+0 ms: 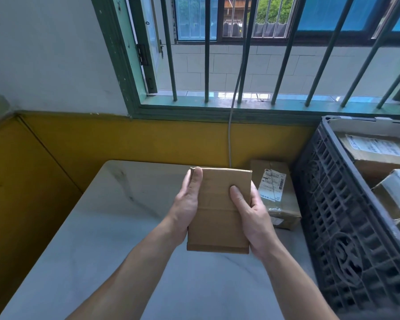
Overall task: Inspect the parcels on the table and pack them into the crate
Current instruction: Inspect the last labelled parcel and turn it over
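My left hand (187,205) & right hand (252,212) gripping 1 plain cardboard box (218,210) above the table (102,227), labelled parcel (276,192) behind, black crate (346,215) w/ parcels at right.

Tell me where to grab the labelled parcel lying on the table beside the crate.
Probably by its near and far ends, coming from above: the parcel lies flat with its right side close to the crate, leaving little finger room there.
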`<state>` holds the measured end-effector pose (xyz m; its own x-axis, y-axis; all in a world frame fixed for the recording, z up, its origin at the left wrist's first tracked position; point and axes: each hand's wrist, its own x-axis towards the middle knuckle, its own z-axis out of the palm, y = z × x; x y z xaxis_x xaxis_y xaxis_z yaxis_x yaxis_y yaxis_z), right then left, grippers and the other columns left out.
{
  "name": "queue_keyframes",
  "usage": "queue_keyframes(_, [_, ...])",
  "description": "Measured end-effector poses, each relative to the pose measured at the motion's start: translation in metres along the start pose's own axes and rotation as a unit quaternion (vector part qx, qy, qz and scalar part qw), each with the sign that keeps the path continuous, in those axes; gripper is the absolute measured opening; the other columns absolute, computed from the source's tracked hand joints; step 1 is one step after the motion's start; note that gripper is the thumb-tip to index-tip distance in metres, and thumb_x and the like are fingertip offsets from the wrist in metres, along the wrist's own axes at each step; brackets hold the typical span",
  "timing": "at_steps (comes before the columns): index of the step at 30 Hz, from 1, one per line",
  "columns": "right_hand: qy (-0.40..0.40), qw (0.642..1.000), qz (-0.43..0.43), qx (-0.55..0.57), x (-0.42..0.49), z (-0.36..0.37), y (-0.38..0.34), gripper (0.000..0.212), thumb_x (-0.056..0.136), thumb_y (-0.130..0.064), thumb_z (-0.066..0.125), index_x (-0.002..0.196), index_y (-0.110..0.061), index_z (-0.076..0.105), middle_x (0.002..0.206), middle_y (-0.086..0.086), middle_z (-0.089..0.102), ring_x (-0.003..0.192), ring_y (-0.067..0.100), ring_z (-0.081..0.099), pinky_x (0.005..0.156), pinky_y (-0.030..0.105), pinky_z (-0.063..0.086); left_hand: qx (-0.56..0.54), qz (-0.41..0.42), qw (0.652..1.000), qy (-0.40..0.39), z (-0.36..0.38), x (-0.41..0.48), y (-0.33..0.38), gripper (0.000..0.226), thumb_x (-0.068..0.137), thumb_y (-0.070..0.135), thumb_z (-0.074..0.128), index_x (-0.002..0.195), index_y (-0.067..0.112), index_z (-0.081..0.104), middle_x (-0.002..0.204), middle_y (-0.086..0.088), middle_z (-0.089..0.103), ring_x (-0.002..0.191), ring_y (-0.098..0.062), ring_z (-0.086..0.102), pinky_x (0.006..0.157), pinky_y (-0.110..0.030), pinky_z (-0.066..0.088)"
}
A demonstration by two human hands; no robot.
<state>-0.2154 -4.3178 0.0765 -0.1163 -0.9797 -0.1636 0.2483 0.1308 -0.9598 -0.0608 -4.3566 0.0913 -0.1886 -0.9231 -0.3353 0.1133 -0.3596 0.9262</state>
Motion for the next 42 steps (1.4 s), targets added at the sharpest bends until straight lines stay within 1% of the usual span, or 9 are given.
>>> queue_keyframes(4, [-0.012,1.000,0.004,-0.011,0.003,-0.003,-0.001,0.059,0.086,-0.047,0.073,0.142,-0.036,0.055,0.125,-0.002,0.074,0.117,0.022,0.070,0.099,0.049,0.058,0.023,0.043,0.999,0.003,-0.001,-0.002,-0.010,0.118,0.054,0.100,0.059,0.155,0.045,0.036,0.146,0.003,0.062,0.131,-0.021,0.061,0.108,-0.051,0.052])
queue_keyframes(10, [0.055,0.998,0.027,-0.019,0.000,0.002,-0.005,0.043,0.077,-0.076,0.060,0.112,-0.052,0.061,0.118,-0.008,0.073,0.109,0.017,0.071,0.094,0.049,0.061,0.046,0.066,0.997,-0.008,0.005,-0.004,-0.013,0.104,0.065,0.101,0.048,0.155,0.054,0.028,0.154,0.003,0.052,0.137,-0.023,0.055,0.109,-0.053,0.051])
queue_keyframes(13, [0.068,0.998,0.017,0.000,-0.005,0.005,-0.003,0.057,0.075,-0.070,0.061,0.127,-0.047,0.061,0.118,-0.004,0.075,0.110,0.021,0.072,0.091,0.052,0.061,0.029,0.057,0.998,0.003,0.004,-0.001,-0.009,0.104,0.068,0.100,0.045,0.154,0.041,0.041,0.144,-0.005,0.061,0.128,-0.027,0.062,0.102,-0.054,0.056])
queue_keyframes(16, [0.067,0.998,0.006,-0.009,-0.006,0.006,0.000,0.063,0.077,-0.067,0.063,0.134,-0.043,0.060,0.117,-0.005,0.076,0.110,0.019,0.072,0.094,0.051,0.060,0.001,0.063,0.998,0.022,0.002,0.000,-0.003,0.083,0.080,0.075,0.058,0.146,0.025,0.048,0.137,-0.015,0.064,0.118,-0.029,0.066,0.089,-0.045,0.060])
queue_keyframes(21, [0.095,0.994,-0.009,-0.049,-0.003,0.008,0.000,0.029,0.089,-0.064,0.056,0.113,-0.047,0.062,0.103,-0.025,0.074,0.098,-0.005,0.069,0.088,0.030,0.057,-0.050,0.080,0.994,0.064,0.006,-0.006,-0.001,0.066,0.070,0.036,0.063,0.133,0.020,0.048,0.115,-0.005,0.069,0.083,-0.007,0.066,0.064,-0.020,0.052])
queue_keyframes(26, [0.136,0.984,-0.032,-0.109,0.004,0.010,0.014,0.089,0.068,-0.096,0.056,0.142,-0.047,0.047,0.142,-0.011,0.059,0.134,0.015,0.054,0.112,0.049,0.046,-0.059,0.074,0.991,0.098,0.008,-0.011,-0.005,0.060,0.074,0.033,0.072,0.127,0.021,0.045,0.117,-0.001,0.067,0.096,-0.010,0.065,0.072,-0.020,0.051])
queue_keyframes(30, [0.188,0.975,-0.050,-0.110,0.005,0.012,0.015,0.091,0.069,-0.092,0.058,0.143,-0.041,0.048,0.146,-0.008,0.053,0.137,0.010,0.049,0.117,0.044,0.042,-0.066,0.093,0.987,0.117,0.012,-0.012,-0.011,0.037,0.095,0.015,0.071,0.122,0.016,0.045,0.111,-0.003,0.065,0.092,-0.010,0.066,0.065,-0.011,0.052])
queue_keyframes(36, [0.101,0.992,0.022,-0.067,0.004,0.017,0.015,0.127,0.056,-0.103,0.052,0.161,-0.036,0.026,0.160,-0.009,0.045,0.145,0.011,0.045,0.121,0.043,0.036,-0.048,0.110,0.988,0.099,0.015,-0.016,-0.009,0.062,0.069,0.030,0.075,0.126,0.027,0.052,0.115,-0.003,0.066,0.095,-0.012,0.068,0.071,-0.018,0.054])
queue_keyframes(42, [0.039,0.999,0.014,-0.004,0.001,0.016,0.010,0.052,0.098,-0.040,0.067,0.146,-0.032,0.048,0.129,-0.001,0.072,0.116,0.016,0.070,0.101,0.041,0.056,-0.003,0.067,0.994,0.090,0.014,-0.014,-0.012,0.040,0.076,0.047,0.072,0.116,0.039,0.070,0.138,-0.002,0.060,0.118,-0.016,0.066,0.092,-0.030,0.056])
